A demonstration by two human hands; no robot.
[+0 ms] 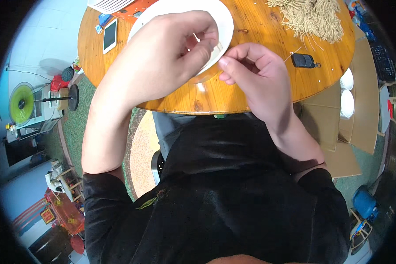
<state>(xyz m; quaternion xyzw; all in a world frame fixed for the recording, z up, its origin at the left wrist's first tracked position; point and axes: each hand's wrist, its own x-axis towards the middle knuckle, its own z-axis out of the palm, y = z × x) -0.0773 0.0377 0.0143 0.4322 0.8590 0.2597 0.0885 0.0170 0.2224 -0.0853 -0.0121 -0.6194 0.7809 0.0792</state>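
Note:
My left hand (180, 53) is raised over a white plate (223, 22), with its fingers curled in and thumb and fingertips pressed together. Whatever it pinches is too small or hidden to name. A pale cream piece (216, 52) shows behind its fingertips, but I cannot tell whether it is held or lies on the plate. Just right of the plate's near edge, my right hand (259, 72) has thumb and forefinger pinched, its other fingers bent; what is between them cannot be made out. A bundle of tan string (312, 20) lies beyond it, at the table's far right.
The round wooden table (226, 103) holds a white phone (110, 36) at left, a stack of white dishes (108, 5) at the far left and a black key fob (303, 60) at right. An opened cardboard box (323, 116) stands below its right edge. A green-bladed fan (22, 103) is left.

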